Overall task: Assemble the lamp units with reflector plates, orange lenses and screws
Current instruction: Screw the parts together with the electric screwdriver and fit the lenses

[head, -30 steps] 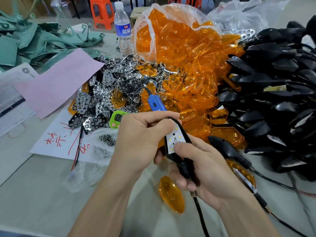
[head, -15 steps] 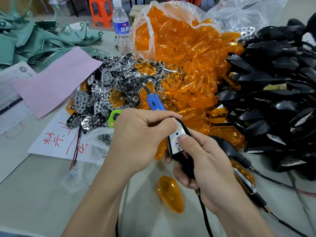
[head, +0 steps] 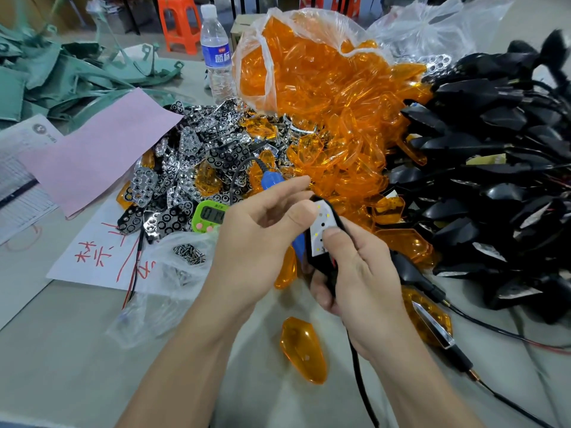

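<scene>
**While both hands close on one lamp unit**

Where the table [head: 61,350] comes nearest, at 6 o'clock, one loose lens [head: 304,350] lies flat, touching neither hand. Just beyond, mid-frame: right hand [head: 361,273], fingers curled round the black lamp unit [head: 318,264], thumb pressed on its white board. A black cable drops from the unit toward 6.

Left hand [head: 256,242], at 9 o'clock of the unit, holds a blue driver [head: 272,182] tucked through the palm. Its thumb and forefinger stretch toward the board's top edge. Contact there: cannot tell.

At 4 o'clock a fitted unit [head: 428,319], orange lens on, lies on the table. At 9 o'clock, screws [head: 189,254] in a clear bag, with a green timer [head: 211,216] just beyond.

Farther, at 11 o'clock: shiny plates [head: 197,156] in a heap. From 12 to 1: lenses [head: 324,118] spilling from a plastic bag. At 3: black housings [head: 494,180] piled, wires trailing. Farthest, at 12: a water bottle [head: 216,57], upright.
</scene>
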{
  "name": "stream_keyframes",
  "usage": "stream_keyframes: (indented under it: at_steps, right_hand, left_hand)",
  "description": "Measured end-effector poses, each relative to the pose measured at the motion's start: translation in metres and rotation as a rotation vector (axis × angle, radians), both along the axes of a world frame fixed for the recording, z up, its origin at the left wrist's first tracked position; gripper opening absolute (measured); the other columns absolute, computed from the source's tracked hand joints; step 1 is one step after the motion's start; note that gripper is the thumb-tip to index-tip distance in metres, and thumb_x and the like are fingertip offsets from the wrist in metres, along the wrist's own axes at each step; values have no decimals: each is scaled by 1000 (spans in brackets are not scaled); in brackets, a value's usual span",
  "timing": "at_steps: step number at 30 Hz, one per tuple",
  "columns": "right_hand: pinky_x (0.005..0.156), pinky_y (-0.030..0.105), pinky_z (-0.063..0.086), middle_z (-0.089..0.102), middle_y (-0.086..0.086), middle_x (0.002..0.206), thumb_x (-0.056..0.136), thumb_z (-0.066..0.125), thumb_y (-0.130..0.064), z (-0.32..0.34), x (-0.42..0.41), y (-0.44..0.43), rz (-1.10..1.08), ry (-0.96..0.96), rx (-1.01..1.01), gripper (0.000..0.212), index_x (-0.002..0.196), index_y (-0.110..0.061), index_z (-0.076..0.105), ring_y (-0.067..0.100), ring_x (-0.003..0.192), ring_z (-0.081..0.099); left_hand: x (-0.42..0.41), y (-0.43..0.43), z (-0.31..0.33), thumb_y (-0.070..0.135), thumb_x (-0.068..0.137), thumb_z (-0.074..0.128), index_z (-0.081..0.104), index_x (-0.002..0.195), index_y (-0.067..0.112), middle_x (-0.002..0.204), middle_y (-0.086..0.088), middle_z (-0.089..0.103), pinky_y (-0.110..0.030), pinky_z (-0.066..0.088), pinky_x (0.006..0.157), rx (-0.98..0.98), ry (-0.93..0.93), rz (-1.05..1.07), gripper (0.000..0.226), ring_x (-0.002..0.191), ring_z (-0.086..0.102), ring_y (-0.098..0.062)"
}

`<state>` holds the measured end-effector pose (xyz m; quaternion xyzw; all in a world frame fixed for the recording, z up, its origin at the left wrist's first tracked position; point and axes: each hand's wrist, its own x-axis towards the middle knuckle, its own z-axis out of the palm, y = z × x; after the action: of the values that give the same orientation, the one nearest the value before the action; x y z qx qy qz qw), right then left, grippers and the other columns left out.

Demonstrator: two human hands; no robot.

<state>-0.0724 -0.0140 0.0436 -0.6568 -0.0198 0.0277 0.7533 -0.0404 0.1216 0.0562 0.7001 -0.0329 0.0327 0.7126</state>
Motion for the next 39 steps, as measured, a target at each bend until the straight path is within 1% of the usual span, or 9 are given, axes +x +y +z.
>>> stream_keyframes:
  at_steps: [3, 7, 11, 16, 26, 29, 32, 35, 39]
  right_hand:
    - [37, 20, 32, 60, 23, 75, 103, 46, -28, 2, 12, -4, -53, -2, -39, 16, 99, -24, 60, 15, 41, 46]
    - [37, 21, 30, 66, 15, 69, 97, 49, -35, 7, 18, -8, -47, -7, -46, 22, 103, -14, 46, 21, 37, 44]
    - [36, 18, 29, 67, 15, 67, 97, 52, -36, 17, 16, -9, -1, 37, 56, 31, 104, -7, 43, 18, 36, 46]
    - [35, 19, 28, 66, 16, 66, 95, 54, -37, 27, 14, -8, 15, 65, 183, 25, 91, -13, 46, 20, 37, 48]
    - [39, 20, 26, 60, 12, 61, 97, 44, -33, 35, 9, -17, 27, 27, 149, 26, 107, -15, 58, 20, 38, 42]
    - [39, 19, 27, 60, 12, 62, 98, 43, -33, 36, 9, -17, 24, 9, 120, 24, 105, -15, 57, 20, 38, 42]
    - [39, 19, 28, 60, 12, 62, 99, 43, -33, 37, 9, -18, 18, 2, 96, 24, 102, -14, 56, 20, 38, 42]
    - [39, 18, 29, 60, 11, 61, 98, 43, -35, 38, 8, -16, 11, 7, 94, 26, 101, -15, 60, 20, 38, 42]
    - [37, 17, 30, 61, 9, 60, 96, 45, -35, 40, 6, -13, -11, 3, 68, 29, 77, -21, 62, 17, 39, 44]
  left_hand:
    - [0, -4, 0, 23, 86, 72, 78, 113, 31, 109, 12, 79, -17, 54, 87, -32, -35, 29, 28, 106, 72, -4]
    - [10, -2, 12, 24, 83, 75, 83, 105, 35, 98, 1, 79, -37, 60, 84, 74, -92, 49, 26, 94, 74, -18]
    - [20, 1, 29, 10, 82, 76, 85, 92, 26, 69, -12, 70, -29, 52, 57, 110, -149, 13, 21, 61, 60, -14]
    - [27, -4, 46, 9, 77, 74, 83, 83, 30, 79, -34, 63, -33, 49, 56, 162, -226, 21, 24, 64, 54, -21]
    - [20, -14, 57, 13, 77, 75, 83, 89, 24, 78, -31, 65, -57, 53, 61, 172, -234, -30, 18, 61, 58, -40]
    - [20, -17, 56, 13, 76, 75, 83, 88, 25, 78, -31, 64, -55, 53, 59, 152, -214, -24, 19, 63, 56, -27]
    - [21, -18, 56, 15, 76, 75, 84, 89, 23, 82, -32, 66, -57, 54, 61, 134, -200, -20, 18, 61, 58, -40]
    - [22, -17, 57, 13, 76, 74, 83, 90, 23, 84, -35, 64, -59, 52, 59, 133, -205, -22, 19, 62, 55, -36]
    - [22, -15, 57, 8, 76, 74, 83, 89, 19, 80, -35, 61, -49, 51, 57, 143, -226, -49, 19, 60, 52, -40]
